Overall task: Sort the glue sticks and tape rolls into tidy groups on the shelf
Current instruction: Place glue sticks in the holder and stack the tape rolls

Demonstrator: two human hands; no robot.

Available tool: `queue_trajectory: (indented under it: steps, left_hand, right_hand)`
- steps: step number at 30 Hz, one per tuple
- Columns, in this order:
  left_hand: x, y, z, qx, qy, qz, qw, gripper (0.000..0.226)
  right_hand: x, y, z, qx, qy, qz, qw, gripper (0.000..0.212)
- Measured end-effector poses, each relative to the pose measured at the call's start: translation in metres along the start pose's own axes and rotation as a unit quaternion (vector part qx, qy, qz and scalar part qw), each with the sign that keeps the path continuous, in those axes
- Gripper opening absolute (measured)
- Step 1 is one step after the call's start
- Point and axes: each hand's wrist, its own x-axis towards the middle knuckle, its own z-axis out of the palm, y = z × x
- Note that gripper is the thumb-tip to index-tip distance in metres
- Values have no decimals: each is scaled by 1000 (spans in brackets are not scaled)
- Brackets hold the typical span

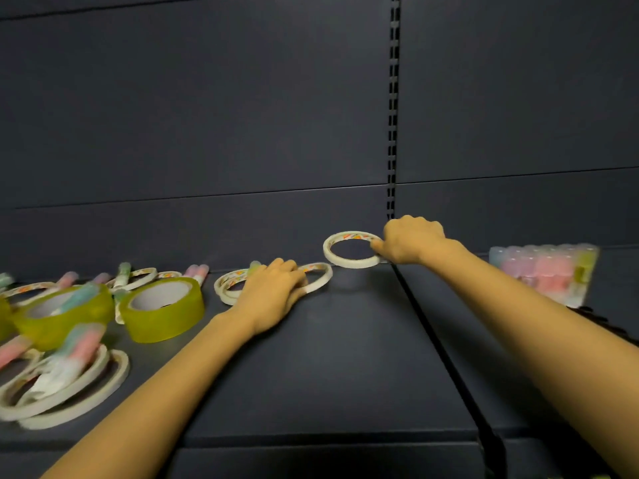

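My right hand point(411, 242) grips a thin white tape roll point(349, 261) by its right rim, held just above the back of the dark shelf point(339, 357). My left hand point(273, 288) lies on top of thin white tape rolls point(320, 278) further left, with its fingers curled over them. Two wide yellow tape rolls point(162, 307) stand at the left. Pastel glue sticks point(81, 347) lie scattered among more thin white rolls point(69, 392) at the far left.
A clear pack of pink and pastel glue sticks point(544, 271) lies on the neighbouring shelf section at the right. A black divider strip point(439, 344) runs between the two sections, and a slotted upright point(392, 115) rises on the back panel.
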Motion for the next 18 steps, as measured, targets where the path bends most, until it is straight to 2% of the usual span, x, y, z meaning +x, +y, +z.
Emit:
queue_trajectory:
  steps: [3,9,18]
  left_hand:
    - [-1,6,-9,-21,26,21,999,26]
    - [-1,27,-36,29,123,119,985,27]
    - [14,115,-95,12,205,205,957,24]
  right_hand:
    - [-18,6,-6,15,33,26,999,33]
    - [-61,39,-26,11,82,76,994,34]
    - [-138,143,-60,-11,148,176,973,45]
